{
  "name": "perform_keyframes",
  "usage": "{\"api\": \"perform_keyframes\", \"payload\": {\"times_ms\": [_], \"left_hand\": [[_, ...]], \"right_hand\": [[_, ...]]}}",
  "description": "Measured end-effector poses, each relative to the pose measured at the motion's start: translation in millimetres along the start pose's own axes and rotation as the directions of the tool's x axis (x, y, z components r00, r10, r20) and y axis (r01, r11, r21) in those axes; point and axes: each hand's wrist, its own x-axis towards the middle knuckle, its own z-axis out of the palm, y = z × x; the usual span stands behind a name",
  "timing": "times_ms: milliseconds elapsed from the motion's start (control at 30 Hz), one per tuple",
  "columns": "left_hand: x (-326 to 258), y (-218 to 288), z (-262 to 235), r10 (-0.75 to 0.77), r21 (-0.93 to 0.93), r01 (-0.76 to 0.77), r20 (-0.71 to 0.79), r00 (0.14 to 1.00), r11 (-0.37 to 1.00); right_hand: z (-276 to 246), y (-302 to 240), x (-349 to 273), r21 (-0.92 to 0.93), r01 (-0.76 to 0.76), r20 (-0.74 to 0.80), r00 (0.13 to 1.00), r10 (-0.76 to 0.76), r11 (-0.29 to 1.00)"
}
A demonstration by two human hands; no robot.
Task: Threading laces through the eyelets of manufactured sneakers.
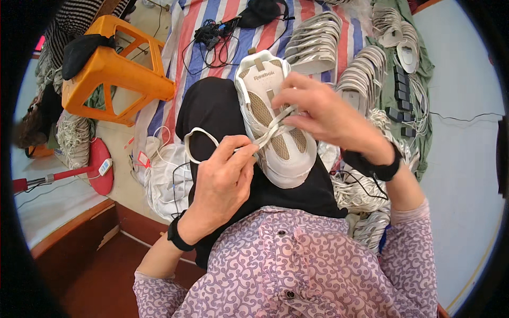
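Striped cloth [185, 47] in red, blue and white covers the floor under rows of shoe uppers [318, 40]. An orange stool [114, 69] lies tipped nearby. A white shoe [275, 122] rests on the person's black-clad knee; the left hand [225, 177] and right hand [318, 111] each pinch its lace [199, 132].

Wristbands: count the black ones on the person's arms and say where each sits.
2. One black wristband is on the left wrist, below the left hand pinching the white lace. The other wristband is on the right wrist, behind the right hand on the shoe.
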Motion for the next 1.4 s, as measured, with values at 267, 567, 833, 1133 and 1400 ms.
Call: {"api": "perform_keyframes", "payload": {"times_ms": [267, 567, 833, 1133, 1400], "left_hand": [[-6, -4, 5, -0.13, 0.157, 0.112, 0.105, 0.986, 0.981], [3, 3, 3, -0.374, -0.27, 0.405, 0.161, 0.913, 0.873], [14, -4, -8, -0.438, -0.292, 0.625, 0.506, 0.743, 0.724], [31, -10, -26, -0.404, -0.22, 0.648, 0.627, 0.666, 0.729], [37, -15, -34, -0.245, -0.176, 0.345, 0.425, 0.871, 0.922]], "right_hand": [[21, 17, -7, -0.493, -0.002, -0.127, 0.989, -0.07, 0.87], [-11, 48, -7, -0.239, -0.048, -0.341, 0.939, -0.038, 0.97], [-6, 61, -11, -0.288, 0.063, -0.379, 0.909, -0.174, 0.956], [-12, 73, -7, -0.334, -0.006, -0.373, 0.919, -0.126, 0.943], [-87, 168, -29, -0.514, -0.242, -0.546, 0.833, -0.095, 0.823]]}}
